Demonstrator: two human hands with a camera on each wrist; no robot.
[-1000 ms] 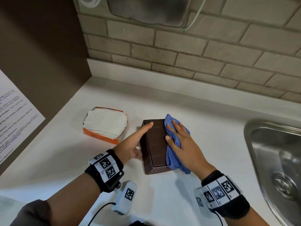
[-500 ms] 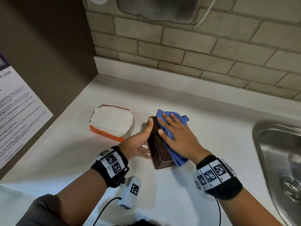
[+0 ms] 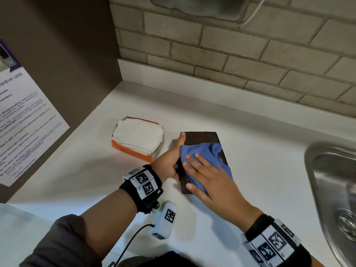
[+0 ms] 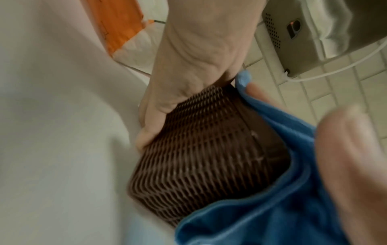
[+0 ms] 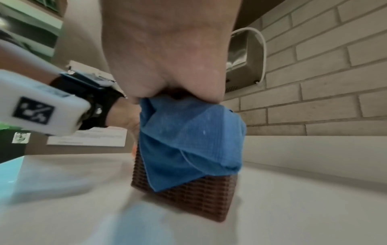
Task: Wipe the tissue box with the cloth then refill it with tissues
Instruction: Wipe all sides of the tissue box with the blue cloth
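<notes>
A brown woven tissue box (image 3: 202, 137) lies on the white counter (image 3: 260, 141). My left hand (image 3: 173, 157) grips its left side, thumb along the top edge and fingers (image 4: 150, 126) curled against the woven wall (image 4: 199, 149). My right hand (image 3: 194, 170) lies flat with straight fingers on a blue cloth (image 3: 206, 151), pressing it onto the near half of the box top. The cloth (image 5: 188, 140) drapes down over the near end of the box (image 5: 199, 199). To the left of the box sits an orange tissue pack (image 3: 137, 135), opened, with white tissues showing.
A steel sink (image 3: 331, 189) lies at the right edge. A brick wall (image 3: 231, 45) with a metal dispenser (image 3: 192, 6) closes the back. A brown side panel with a printed notice (image 3: 23, 122) stands on the left. A white tagged device (image 3: 165, 218) hangs under my left wrist.
My right hand has slid the cloth from the box's right side and far end across the top toward the near end. The left hand has kept its hold on the box.
</notes>
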